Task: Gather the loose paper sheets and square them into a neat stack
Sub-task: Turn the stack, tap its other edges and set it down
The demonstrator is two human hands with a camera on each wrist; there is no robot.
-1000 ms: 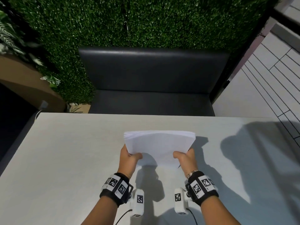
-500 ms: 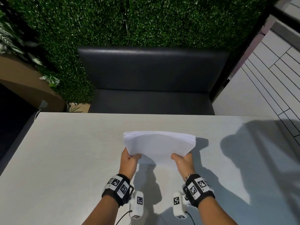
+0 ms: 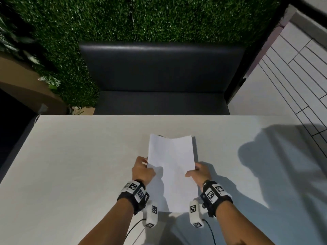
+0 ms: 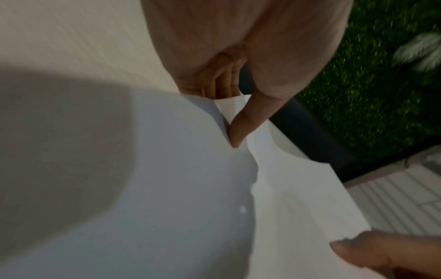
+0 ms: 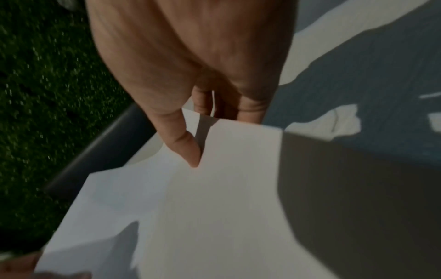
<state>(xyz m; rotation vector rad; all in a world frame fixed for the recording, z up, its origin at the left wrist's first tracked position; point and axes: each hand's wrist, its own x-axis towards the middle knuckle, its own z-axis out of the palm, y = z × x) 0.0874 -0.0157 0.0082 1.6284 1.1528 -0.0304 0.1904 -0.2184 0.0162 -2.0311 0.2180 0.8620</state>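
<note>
White paper sheets (image 3: 171,167) pinched at both long edges—left hand (image 3: 142,169), right hand (image 3: 199,172) (thumbs on top)—probably to align them.

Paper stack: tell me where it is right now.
In the head view the paper stack is centred near the table's front edge, held between the left hand and right hand.

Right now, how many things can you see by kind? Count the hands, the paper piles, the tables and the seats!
Hands: 2, the left hand and the right hand, each gripping one side of the pile
Paper piles: 1, the paper stack
Tables: 1, the white table
Seats: 1, the dark bench
Total: 5
</note>
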